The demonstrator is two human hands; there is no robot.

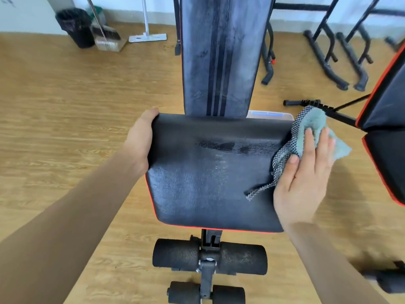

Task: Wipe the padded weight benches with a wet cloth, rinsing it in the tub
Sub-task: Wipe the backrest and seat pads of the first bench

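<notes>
Now: two padded benches, centre bench [219, 62] and second bench [385, 132] at right edge. One cloth [306, 132]. One tub [271, 115] peeking out behind far right corner of seat pad [208, 183]. Four foam rollers [175, 255] below seat. Left hand [139, 141] grips seat pad's far left edge, thumb at corner, fingers hidden beneath. Right hand [306, 178] flat, fingers straight and spread, presses cloth onto pad's right edge. One bin [75, 27], one mop [147, 37] by wall.
</notes>
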